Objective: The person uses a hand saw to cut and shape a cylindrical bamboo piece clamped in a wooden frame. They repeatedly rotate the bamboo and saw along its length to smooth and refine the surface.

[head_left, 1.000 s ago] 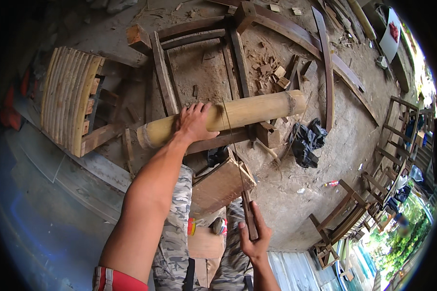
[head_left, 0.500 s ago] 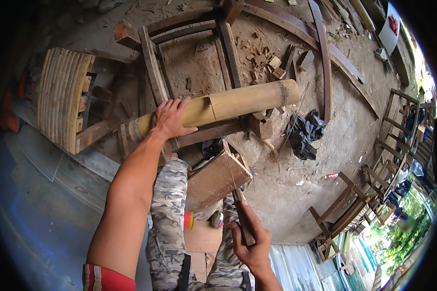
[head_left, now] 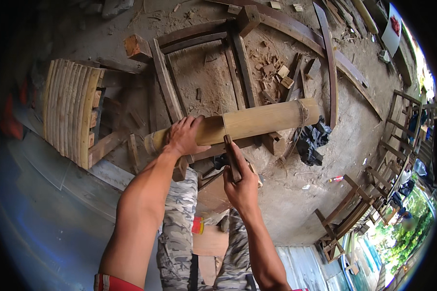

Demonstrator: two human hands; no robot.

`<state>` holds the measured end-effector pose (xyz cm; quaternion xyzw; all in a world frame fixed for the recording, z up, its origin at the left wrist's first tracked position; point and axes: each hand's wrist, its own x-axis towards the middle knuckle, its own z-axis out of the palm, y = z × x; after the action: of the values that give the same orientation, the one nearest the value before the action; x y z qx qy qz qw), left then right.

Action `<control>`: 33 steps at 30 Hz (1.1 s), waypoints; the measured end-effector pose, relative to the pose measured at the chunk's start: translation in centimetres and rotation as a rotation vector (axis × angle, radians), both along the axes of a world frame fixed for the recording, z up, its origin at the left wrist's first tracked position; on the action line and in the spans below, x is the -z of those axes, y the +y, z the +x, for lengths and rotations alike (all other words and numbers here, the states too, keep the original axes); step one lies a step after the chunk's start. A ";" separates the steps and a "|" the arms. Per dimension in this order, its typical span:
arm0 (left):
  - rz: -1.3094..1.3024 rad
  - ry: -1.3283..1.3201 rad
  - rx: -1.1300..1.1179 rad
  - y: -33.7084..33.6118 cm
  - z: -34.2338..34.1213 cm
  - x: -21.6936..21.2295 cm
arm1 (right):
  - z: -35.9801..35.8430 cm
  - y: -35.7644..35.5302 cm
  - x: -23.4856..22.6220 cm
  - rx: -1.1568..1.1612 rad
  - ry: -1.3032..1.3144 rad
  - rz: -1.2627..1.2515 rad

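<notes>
Bamboo (head_left: 272, 119) lies across a wooden frame (head_left: 166, 80). L hand (head_left: 184, 137) clasps its L part from the near side. R hand (head_left: 241, 183) grips saw handle (head_left: 231, 156); thin blade (head_left: 224, 123) crosses bamboo just R of L hand, cut depth hard to tell. Black plastic (head_left: 310, 146) nr bamboo's R end.

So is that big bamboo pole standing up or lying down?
Lying down: the bamboo pole stretches sideways across the dark wooden frame, with the left hand on top of it.
</notes>
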<state>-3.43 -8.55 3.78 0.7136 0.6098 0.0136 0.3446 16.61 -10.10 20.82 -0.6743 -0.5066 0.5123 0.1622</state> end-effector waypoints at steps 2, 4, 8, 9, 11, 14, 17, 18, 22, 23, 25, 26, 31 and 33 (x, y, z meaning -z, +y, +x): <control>0.006 -0.012 0.009 0.3 0.1 0.2 | -0.6 -0.1 0.4 0.005 -0.026 0.064; -0.002 -0.020 0.001 0.5 0.3 0.1 | -0.4 -0.2 0.9 0.008 -0.037 0.066; -0.022 0.063 -0.013 1.0 1.1 -0.1 | 1.1 -0.2 3.2 -0.002 -0.023 0.059; -0.023 0.072 -0.011 0.9 1.2 -0.2 | 1.2 -0.1 3.2 -0.007 -0.013 0.072; -0.037 0.081 -0.010 1.0 1.3 -0.4 | 1.2 0.4 3.4 -0.019 0.008 0.099; -0.060 0.081 -0.015 1.2 1.4 -0.8 | 0.9 1.5 2.4 0.004 0.013 0.050; -0.063 0.092 -0.030 1.3 1.6 -0.6 | 0.1 2.3 1.7 0.020 0.002 -0.011; -0.075 0.096 -0.040 1.4 1.7 -0.8 | 0.1 2.4 1.5 0.018 -0.013 -0.037; -0.137 0.184 -0.018 1.9 2.9 0.5 | 0.4 1.7 2.0 0.020 0.014 0.010; -0.099 0.161 -0.026 1.7 3.1 0.4 | 0.7 1.4 2.6 0.031 0.024 0.015; -0.022 0.114 -0.042 1.1 3.5 0.1 | 1.5 0.7 3.5 0.041 0.042 0.042; -0.030 0.101 -0.046 1.1 3.5 -0.1 | 1.7 0.1 3.9 0.040 0.051 0.059; -0.098 0.041 -0.111 1.7 4.1 -1.1 | 2.5 -0.4 5.0 0.039 0.087 0.097; -0.127 0.066 -0.128 1.8 4.5 -0.9 | 2.4 -0.4 4.9 0.025 0.089 0.110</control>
<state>1.06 -6.75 4.68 0.6500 0.6646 -0.0267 0.3675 19.05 -10.49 15.97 -0.6472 -0.5177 0.5111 0.2279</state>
